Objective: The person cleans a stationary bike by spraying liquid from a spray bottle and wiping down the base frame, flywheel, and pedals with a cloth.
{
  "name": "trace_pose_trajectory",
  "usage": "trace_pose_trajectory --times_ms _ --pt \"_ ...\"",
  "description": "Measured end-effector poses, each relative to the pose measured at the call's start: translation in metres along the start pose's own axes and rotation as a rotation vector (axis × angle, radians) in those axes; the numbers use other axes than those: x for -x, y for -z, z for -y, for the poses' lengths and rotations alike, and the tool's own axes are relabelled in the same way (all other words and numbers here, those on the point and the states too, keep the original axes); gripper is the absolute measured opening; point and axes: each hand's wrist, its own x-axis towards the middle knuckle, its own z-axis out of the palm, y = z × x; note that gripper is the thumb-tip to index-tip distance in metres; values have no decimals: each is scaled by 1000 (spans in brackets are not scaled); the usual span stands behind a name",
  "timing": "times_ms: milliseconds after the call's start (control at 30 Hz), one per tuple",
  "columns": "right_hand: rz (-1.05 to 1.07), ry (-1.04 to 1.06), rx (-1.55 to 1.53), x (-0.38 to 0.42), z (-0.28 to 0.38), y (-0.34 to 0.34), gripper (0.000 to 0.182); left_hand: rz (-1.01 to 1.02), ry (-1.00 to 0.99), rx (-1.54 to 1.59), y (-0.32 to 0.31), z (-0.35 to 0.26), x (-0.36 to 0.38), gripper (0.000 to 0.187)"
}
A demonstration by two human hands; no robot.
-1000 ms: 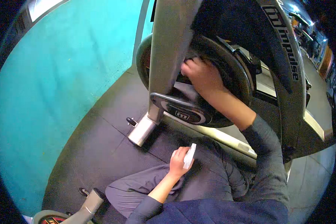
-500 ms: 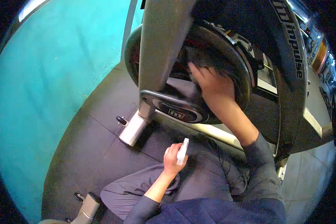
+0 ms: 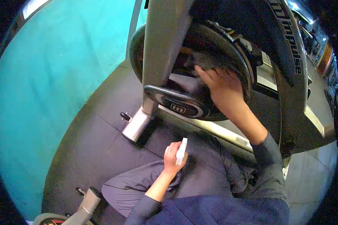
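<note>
My left hand (image 3: pixel 172 158) is closed around a white object (image 3: pixel 181 151), a slim piece standing upright above my lap. What it is I cannot make out for sure. Up at the exercise bike, my right hand (image 3: pixel 226 87) reaches onto the dark flywheel (image 3: pixel 244 56), with a dark cloth (image 3: pixel 208 62) beneath its fingers, against the wheel's face. The fingers are partly spread and bent over the cloth. Below the hand sits an oval black cover (image 3: pixel 177 108) with a logo. A grey frame post (image 3: pixel 163 45) stands left of the hand.
A silver foot (image 3: pixel 133 125) with a small black wheel rests on the dark mat (image 3: pixel 90 138). Teal flooring (image 3: pixel 45 93) lies to the left. Part of another machine (image 3: pixel 87 206) shows at the lower left. The bike's side panel (image 3: pixel 285 37) rises at the right.
My right hand and the cloth appear slightly farther right and lower over the flywheel. The view has shifted a little. My left hand still holds the white object.
</note>
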Motion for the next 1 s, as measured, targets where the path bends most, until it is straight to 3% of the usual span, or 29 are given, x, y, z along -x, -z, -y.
trace_pose_trajectory --times_ms 67,167,267,333,533,633,1000 --pt "65 -28 84 24 -8 2 55 -8 11 5 0 -3 -3 39" --pt "-96 4 80 40 -12 -1 61 -19 -1 6 -4 -5 -9 38" --pt "86 -127 46 32 -1 -7 62 9 21 -6 -3 -4 -13 38" --pt "-16 -72 48 16 0 -19 59 5 62 13 -2 -3 -12 38" --pt "-38 63 -49 -35 6 -16 51 -3 60 0 -2 2 -10 38" --pt "-13 25 -71 -34 9 -15 50 -18 32 9 2 -2 -7 37" --pt "25 -84 96 37 -3 8 64 15 -7 -8 1 -3 -6 37"
